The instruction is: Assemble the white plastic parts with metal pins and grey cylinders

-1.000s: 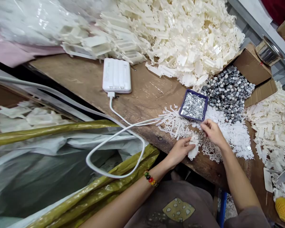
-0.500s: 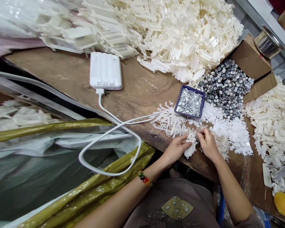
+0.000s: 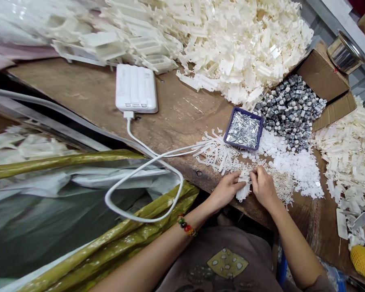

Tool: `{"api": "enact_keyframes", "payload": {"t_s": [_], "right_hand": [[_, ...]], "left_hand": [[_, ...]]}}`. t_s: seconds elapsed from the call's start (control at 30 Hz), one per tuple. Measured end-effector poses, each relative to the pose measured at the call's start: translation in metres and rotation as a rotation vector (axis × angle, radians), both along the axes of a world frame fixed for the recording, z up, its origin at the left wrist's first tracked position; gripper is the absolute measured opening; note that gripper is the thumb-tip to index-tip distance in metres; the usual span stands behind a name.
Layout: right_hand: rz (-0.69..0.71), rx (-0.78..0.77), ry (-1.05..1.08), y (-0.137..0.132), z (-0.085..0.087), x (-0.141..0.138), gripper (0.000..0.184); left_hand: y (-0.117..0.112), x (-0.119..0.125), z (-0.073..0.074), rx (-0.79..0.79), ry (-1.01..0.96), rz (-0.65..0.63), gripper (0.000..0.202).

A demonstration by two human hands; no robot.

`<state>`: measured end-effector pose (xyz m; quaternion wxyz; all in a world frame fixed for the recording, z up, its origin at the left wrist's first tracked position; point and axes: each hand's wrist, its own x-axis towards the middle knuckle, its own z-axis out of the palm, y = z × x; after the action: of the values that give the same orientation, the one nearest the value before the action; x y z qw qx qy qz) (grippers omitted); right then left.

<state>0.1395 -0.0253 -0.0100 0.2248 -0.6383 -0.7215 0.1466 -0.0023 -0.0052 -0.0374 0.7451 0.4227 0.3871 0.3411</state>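
Observation:
At the front edge of the wooden table, my left hand (image 3: 226, 190) grips a white plastic housing (image 3: 242, 190) between thumb and fingers. My right hand (image 3: 264, 187) is closed in a pinch at the upper right side of that housing; whatever sits between its fingertips is too small to make out. Just beyond the hands lie small white plastic arms (image 3: 220, 156) with looped ends, and beige little parts (image 3: 281, 184) are heaped by my right hand. A purple tray (image 3: 227, 140) full of thin metal pins stands a little farther off.
A large pile of cream plastic housings (image 3: 231, 48) covers the back. Grey-and-white small motors (image 3: 287, 107) spill from a cardboard box (image 3: 320, 75). White discs (image 3: 298, 166) lie to the right. A white power bank (image 3: 136, 89) with a looped cable (image 3: 109, 194) is at left, above an olive-edged sack (image 3: 164, 211).
My right hand has shifted slightly left, its fingertips now closer against the white plastic housing. The left hand keeps its hold in nearly the same place.

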Motion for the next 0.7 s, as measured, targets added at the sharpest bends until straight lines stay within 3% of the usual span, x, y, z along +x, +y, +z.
{"api": "enact_keyframes", "payload": {"t_s": [0.3,0.4,0.57,0.63,0.7], "right_hand": [[-0.135,-0.059,0.316,0.0012,-0.0040,0.0010,0.015],[-0.119,-0.054,0.277,0.0006,-0.0051,0.0002,0.016],[-0.028,-0.002,0.017,-0.0010,-0.0055,-0.0038,0.020],[-0.021,-0.003,0.059,-0.0015,-0.0046,-0.0039,0.020],[-0.079,-0.059,0.238,-0.0020,-0.0040,-0.0025,0.019]], "left_hand": [[-0.0003,-0.0002,0.0017,-0.034,-0.013,-0.021,0.025],[-0.0003,-0.0003,0.0037,-0.030,-0.023,-0.022,0.024],[-0.0002,-0.0018,0.0061,0.036,0.049,-0.001,0.017],[-0.0001,-0.0020,0.0066,0.050,0.060,-0.003,0.016],[0.0000,-0.0018,0.0067,0.045,0.042,-0.011,0.017]]}}
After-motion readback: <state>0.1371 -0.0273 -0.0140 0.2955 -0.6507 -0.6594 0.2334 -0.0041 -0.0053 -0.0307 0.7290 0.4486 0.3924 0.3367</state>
